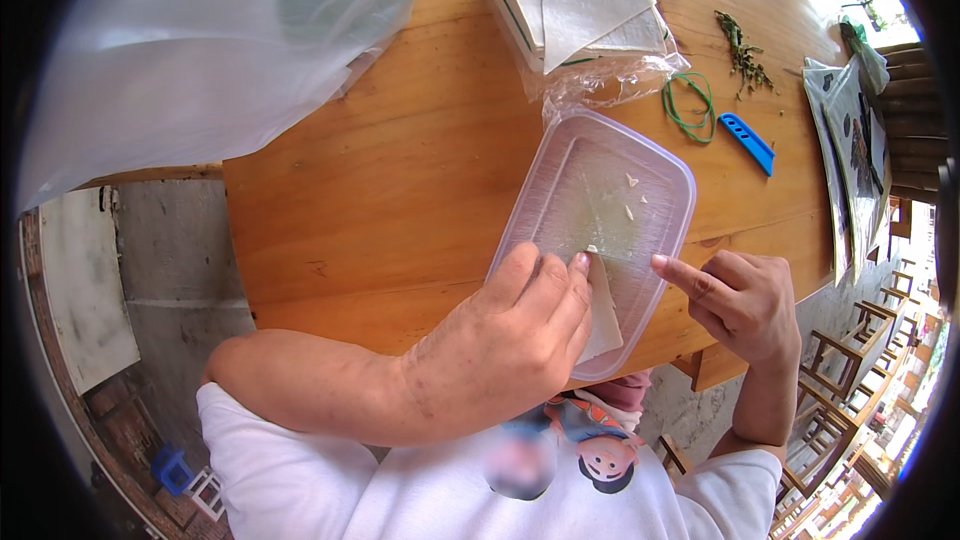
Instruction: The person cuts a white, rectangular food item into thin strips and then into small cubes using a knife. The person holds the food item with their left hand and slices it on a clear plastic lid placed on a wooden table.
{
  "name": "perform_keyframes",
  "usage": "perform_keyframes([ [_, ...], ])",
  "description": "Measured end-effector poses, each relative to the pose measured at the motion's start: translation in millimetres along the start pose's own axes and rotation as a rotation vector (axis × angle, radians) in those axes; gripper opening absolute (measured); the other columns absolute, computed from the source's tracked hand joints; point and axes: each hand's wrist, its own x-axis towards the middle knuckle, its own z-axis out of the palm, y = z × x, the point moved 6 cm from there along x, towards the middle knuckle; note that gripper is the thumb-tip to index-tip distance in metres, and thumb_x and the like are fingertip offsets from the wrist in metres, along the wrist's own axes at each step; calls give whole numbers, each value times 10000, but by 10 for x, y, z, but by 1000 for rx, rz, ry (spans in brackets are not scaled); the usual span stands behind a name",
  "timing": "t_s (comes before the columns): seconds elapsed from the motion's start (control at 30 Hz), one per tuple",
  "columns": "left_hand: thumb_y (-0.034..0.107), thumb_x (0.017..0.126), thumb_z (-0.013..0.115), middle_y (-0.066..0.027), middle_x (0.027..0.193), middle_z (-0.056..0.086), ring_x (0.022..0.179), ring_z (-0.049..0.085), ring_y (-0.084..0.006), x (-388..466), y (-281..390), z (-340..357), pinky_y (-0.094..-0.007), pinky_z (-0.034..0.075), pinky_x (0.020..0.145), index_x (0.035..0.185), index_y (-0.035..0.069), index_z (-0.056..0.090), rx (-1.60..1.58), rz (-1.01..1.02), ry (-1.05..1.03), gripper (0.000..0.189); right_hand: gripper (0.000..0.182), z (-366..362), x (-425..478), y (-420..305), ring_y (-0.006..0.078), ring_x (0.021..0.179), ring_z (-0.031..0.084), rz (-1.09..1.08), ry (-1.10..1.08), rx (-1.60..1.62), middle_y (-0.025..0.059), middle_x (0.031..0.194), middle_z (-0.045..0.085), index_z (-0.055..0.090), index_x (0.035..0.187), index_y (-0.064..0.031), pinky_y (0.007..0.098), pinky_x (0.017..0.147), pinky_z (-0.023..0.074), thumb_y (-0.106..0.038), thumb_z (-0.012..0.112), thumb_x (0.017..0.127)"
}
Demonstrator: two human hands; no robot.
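Note:
A shallow translucent plastic lid or tray (559, 187) with a lilac rim lies at the table's front edge. My left hand (517, 322) presses a narrow pale sheet (602, 322), apparently a dough wrapper, against it; the palm covers part of the strip. From my right hand (739, 300) a thin line, which looks like a knife blade seen edge-on (626, 259), runs across the strip's far end to my left fingertips. My right index finger lies stretched along it; its handle is hidden. Small pale scraps (630, 211) lie on the scratched plastic.
A stack of similar sheets (592, 7) sits in clear plastic beyond the tray. A green rubber band (690, 109), a blue plastic sheath or handle (748, 144) and dried plant bits (742, 52) lie right. A large plastic bag (225, 52) occupies the left.

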Motion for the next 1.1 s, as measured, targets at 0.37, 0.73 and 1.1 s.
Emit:
perform_keyframes([
  [0.37, 152, 821, 638, -196, 1186, 712, 1038, 644, -289, 8, 4, 12, -451, 451, 967, 1081, -25, 729, 0, 1, -20, 328, 586, 8, 48, -26, 142, 550, 486, -24, -54, -51, -9, 662, 381, 691, 1338, -272, 315, 465, 410, -146, 690, 766],
  [0.73, 154, 830, 630, -198, 1209, 705, 1034, 643, -277, 1, 13, -14, -438, 440, 980, 1093, -25, 722, 29, 5, -19, 331, 634, -92, -90, 107, 141, 508, 472, 38, -2, -61, -13, 656, 410, 701, 1324, -275, 310, 439, 392, -87, 729, 720],
  [1.1, 153, 828, 628, -205, 1201, 705, 1035, 644, -285, -5, 9, -4, -435, 455, 957, 1101, -39, 715, 20, 7, -18, 345, 670, 12, -49, -11, 143, 505, 480, 48, -32, -14, -6, 651, 419, 690, 1344, -290, 319, 429, 395, -74, 752, 713],
])
